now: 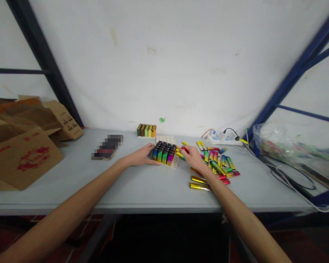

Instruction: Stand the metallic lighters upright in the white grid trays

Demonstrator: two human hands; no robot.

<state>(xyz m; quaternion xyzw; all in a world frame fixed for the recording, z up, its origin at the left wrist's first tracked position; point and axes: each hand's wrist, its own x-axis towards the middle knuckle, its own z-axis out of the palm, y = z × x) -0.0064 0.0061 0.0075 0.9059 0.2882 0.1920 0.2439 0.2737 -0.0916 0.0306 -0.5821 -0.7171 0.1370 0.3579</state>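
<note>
Pinching what looks like a red lighter (184, 149), the fingers of the right hand (191, 156) are at the right side of the pale tray (174, 161). Most of that lighter is hidden, so its long axis is unclear. The standing lighters (164, 153) fill the tray's left part, long axes upright, dark ends up. The left hand (140, 155) has its thumb and fingers spread around their left side; whether they press, I cannot tell. Each lighter is probably light, stiff and slick on its shiny sides, best held by the body just under the top.

Right of the tray, loose lighters (218, 168) lie flat, pointing many ways; two golden lighters (199, 186) on the near side run roughly left to right. Beyond are a second tray (166, 139) and another lighter block (146, 130). A carton (24, 157) sits far left on the worktop (153, 190), a power strip (222, 138) far right.
</note>
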